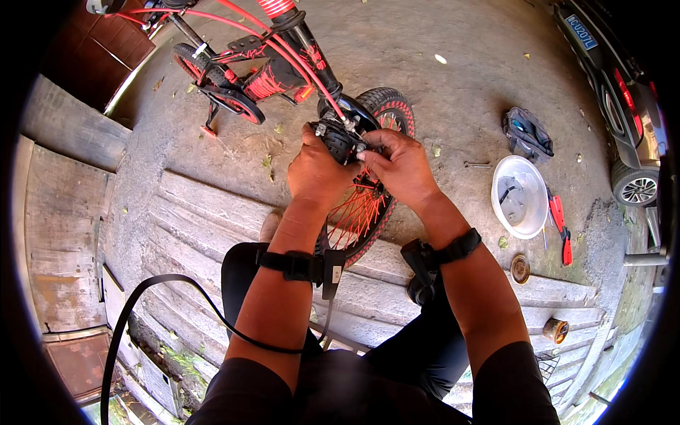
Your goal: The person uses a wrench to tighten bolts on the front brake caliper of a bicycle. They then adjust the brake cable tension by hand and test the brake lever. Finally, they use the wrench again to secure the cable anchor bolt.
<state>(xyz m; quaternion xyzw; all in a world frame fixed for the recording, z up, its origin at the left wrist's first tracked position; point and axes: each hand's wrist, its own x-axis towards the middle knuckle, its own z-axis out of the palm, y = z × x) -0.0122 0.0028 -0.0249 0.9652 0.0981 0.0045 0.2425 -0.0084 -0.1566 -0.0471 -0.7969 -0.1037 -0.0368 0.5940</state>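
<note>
A small bicycle with red cables stands in front of me, its front wheel between my knees. My left hand is closed on the black front brake area at the fork. My right hand pinches a small metal fitting at the brake's right side, just over the red spokes; the fingertips partly hide what it holds. Both forearms carry black straps with small devices, and a black cable loops from the left one.
On the concrete at right lie a grey bag, a wrench, a white basin, red-handled tools and two rusty tins. Broad steps run beneath me. A car stands at far right, wooden boards at left.
</note>
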